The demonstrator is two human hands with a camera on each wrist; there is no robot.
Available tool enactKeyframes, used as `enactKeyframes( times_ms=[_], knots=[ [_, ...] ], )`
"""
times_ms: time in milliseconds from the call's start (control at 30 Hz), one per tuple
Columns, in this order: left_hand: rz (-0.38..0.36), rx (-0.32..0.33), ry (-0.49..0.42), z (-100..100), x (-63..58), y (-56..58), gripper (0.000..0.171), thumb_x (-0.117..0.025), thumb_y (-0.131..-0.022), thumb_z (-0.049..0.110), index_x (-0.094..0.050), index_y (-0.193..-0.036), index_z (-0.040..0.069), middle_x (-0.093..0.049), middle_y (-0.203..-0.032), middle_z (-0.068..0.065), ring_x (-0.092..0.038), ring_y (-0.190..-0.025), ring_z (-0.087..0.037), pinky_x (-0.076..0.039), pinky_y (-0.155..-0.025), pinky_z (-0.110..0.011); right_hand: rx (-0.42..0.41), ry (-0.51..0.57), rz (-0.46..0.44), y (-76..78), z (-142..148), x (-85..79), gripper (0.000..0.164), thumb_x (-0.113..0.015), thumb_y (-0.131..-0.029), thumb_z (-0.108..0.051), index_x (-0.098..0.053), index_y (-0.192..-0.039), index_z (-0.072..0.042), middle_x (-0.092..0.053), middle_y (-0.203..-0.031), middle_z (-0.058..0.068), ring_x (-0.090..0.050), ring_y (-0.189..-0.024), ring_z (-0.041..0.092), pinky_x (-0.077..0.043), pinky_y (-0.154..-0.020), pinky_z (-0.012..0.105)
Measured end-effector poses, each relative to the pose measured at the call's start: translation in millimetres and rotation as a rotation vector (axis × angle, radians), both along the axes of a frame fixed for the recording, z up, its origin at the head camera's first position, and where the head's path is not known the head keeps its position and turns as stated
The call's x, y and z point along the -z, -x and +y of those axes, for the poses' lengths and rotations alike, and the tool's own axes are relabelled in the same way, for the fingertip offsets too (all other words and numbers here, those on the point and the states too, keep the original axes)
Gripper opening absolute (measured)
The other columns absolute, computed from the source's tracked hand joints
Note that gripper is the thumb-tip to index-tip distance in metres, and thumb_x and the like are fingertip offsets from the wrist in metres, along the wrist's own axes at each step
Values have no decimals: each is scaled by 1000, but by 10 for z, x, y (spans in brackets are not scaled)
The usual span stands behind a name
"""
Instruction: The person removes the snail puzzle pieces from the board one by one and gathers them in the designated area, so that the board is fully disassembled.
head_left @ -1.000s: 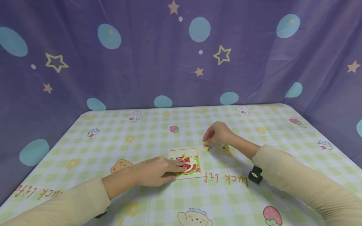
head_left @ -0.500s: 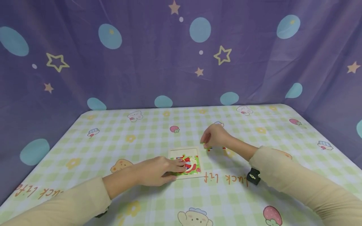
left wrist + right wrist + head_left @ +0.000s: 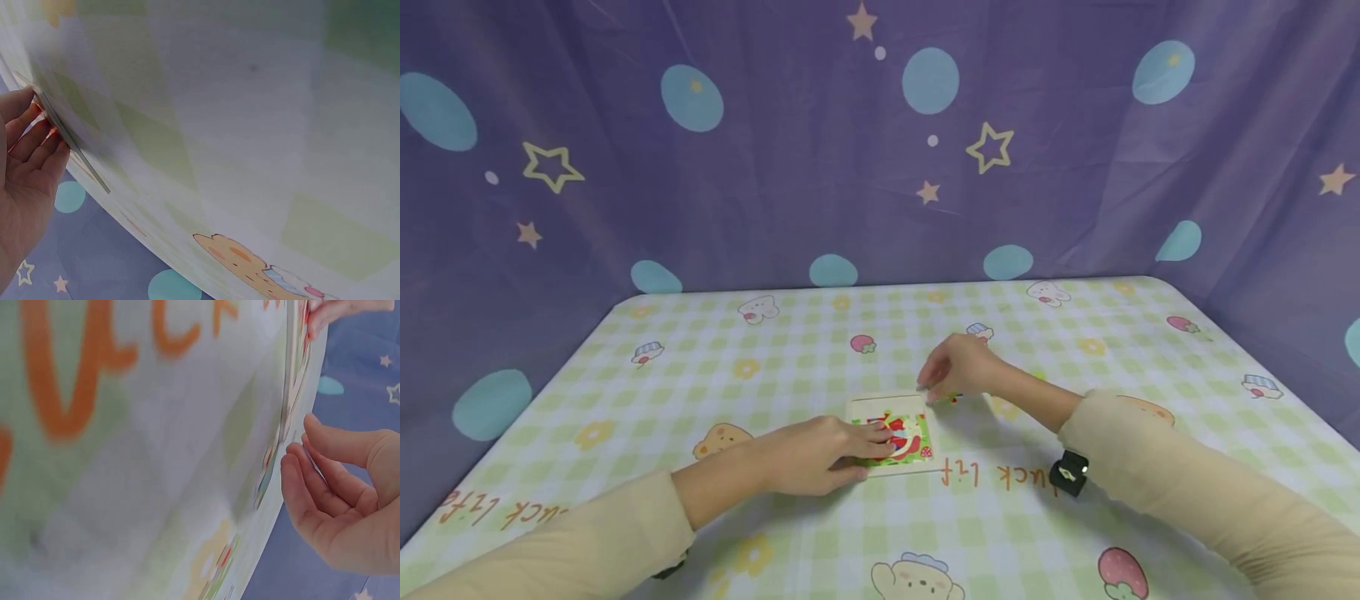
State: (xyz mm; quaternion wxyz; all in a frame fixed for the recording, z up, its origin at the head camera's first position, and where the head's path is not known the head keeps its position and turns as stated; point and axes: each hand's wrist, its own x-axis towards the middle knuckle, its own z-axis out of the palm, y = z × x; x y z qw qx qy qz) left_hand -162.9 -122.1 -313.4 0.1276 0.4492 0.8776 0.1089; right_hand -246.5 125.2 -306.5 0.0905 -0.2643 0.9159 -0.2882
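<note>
A small wooden jigsaw tray [image 3: 887, 406] lies mid-table, its lower part filled with red and green pieces and its far strip bare wood. My left hand [image 3: 820, 454] rests on it with fingers stretched over the picture; in the left wrist view the thumb touches the tray's edge [image 3: 87, 169]. At the tray's far right corner, my right hand [image 3: 962, 367] pinches a puzzle piece [image 3: 921, 387], mostly hidden by the fingertips. A loose puzzle piece [image 3: 955, 398] lies just below that hand, partly covered. The right wrist view shows thumb and fingers close together by the tray.
Another loose puzzle piece [image 3: 222, 559] lies farther right in the right wrist view. A checked cloth [image 3: 805, 350] with printed cartoons covers the table. Behind it hangs a purple curtain [image 3: 790, 192].
The right hand has picked up a puzzle piece from beside the tray and moved left and nearer, to the tray's far right corner. My left hand has stayed put.
</note>
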Motion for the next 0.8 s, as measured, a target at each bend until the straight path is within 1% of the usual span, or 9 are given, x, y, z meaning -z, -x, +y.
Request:
enactKeyframes(
  times_ms=[67,200,367,500,567,800],
  knots=[
    [1,-2,1,-3,6,0,39,-55,-98,21,-55,-137,17,-49,-145,1,-47,-136,-16,-44,-110,-38,-22,10,-34,-37,-42,-1,17,-83,-71,-7,-76,-85,-4,-76,-84,7,-69,-72,8,-55,-67,19],
    [7,0,3,-4,17,8,40,-55,-98,21,-54,-137,19,-49,-146,2,-46,-136,-16,-44,-109,-38,-67,-4,-56,-120,-115,-1,14,-83,-71,-7,-77,-84,-6,-76,-80,4,-66,-69,4,-54,-66,16],
    [17,3,5,-1,20,10,40,-55,-98,21,-54,-138,20,-49,-146,2,-47,-136,-16,-45,-109,-38,-107,-32,-54,-199,-166,14,16,-84,-68,-5,-77,-82,-7,-72,-73,2,-60,-63,0,-51,-62,14],
    [14,3,1,3,7,4,40,-55,-98,21,-55,-137,19,-50,-145,2,-48,-135,-16,-45,-108,-38,-136,-40,-21,-224,-186,31,18,-85,-66,-4,-76,-81,-6,-71,-72,3,-58,-62,0,-50,-61,13],
    [12,3,-2,4,0,2,40,-56,-98,21,-55,-137,18,-50,-145,1,-48,-135,-16,-46,-108,-38,-143,-46,-10,-232,-189,32,18,-85,-66,-4,-75,-81,-5,-70,-71,4,-58,-61,0,-50,-60,13],
    [34,6,0,5,7,-4,40,-56,-97,19,-55,-137,19,-51,-144,-1,-50,-134,-17,-46,-107,-39,-126,-82,-46,-245,-219,55,17,-83,-69,-3,-72,-82,-6,-69,-74,3,-54,-62,3,-47,-59,13]
  ],
)
